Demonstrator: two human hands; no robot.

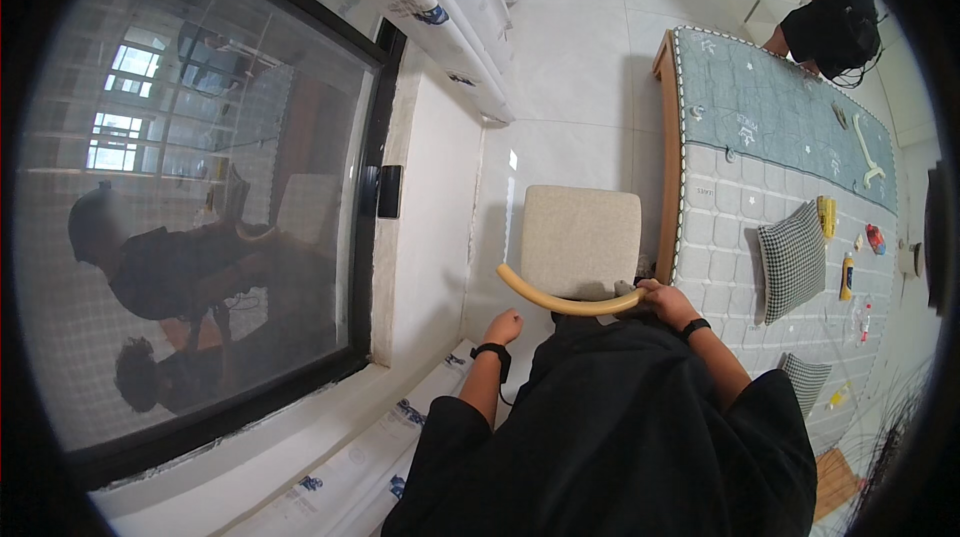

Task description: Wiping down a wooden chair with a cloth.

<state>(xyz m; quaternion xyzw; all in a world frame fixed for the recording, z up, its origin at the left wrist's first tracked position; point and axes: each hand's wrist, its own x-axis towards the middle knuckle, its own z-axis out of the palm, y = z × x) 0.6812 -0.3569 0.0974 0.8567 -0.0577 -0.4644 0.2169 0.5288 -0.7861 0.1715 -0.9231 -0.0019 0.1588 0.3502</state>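
A chair with a beige fabric seat [582,237] stands on the floor before me, and its curved light-wood backrest [574,306] arcs between the seat and my body. My right hand [666,303] grips the right end of that backrest. Close to those fingers is a small grey object [624,288], too small to identify. My left hand [504,327] hangs just below the backrest's left end, apart from it, with curled fingers and nothing visible in them. Both wrists wear black bands.
On the right, a wooden-framed bed [664,154] with a quilted cover bears checked cushions [793,262], a yellow bottle [847,276] and packets. A person [825,11] is beyond it. Leftward are a black-framed window [364,184], a black slab [389,192] on its sill, and a curtain [450,19].
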